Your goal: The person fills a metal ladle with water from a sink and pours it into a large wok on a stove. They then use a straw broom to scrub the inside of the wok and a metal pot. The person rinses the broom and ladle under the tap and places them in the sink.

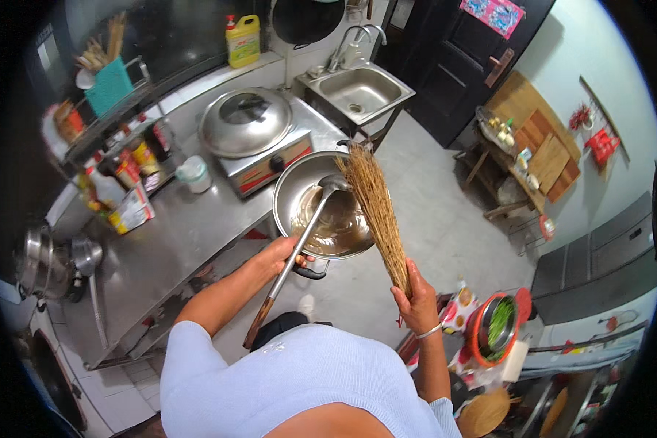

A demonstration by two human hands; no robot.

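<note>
In front of me a two-handled steel wok [287,191] hangs over the floor, with brownish liquid in its bottom. My left hand [279,252] is closed at its near rim, beside the black near handle [310,273]. A ladle [311,228] lies across that hand, its bowl inside the wok and its wooden handle end pointing back toward me. Whether the fingers also grip the ladle is hard to see. My right hand [418,298] is wrapped round the bound end of a straw whisk brush [374,201]. The brush's bristles reach up over the wok's right rim.
Left stands a steel counter [219,226] with a gas stove [266,164], a lidded pan [244,120], a white jar [194,174] and seasoning bottles. A sink [358,91] is beyond. To the right are a wooden table [515,164] and an orange basin [480,328] holding greens.
</note>
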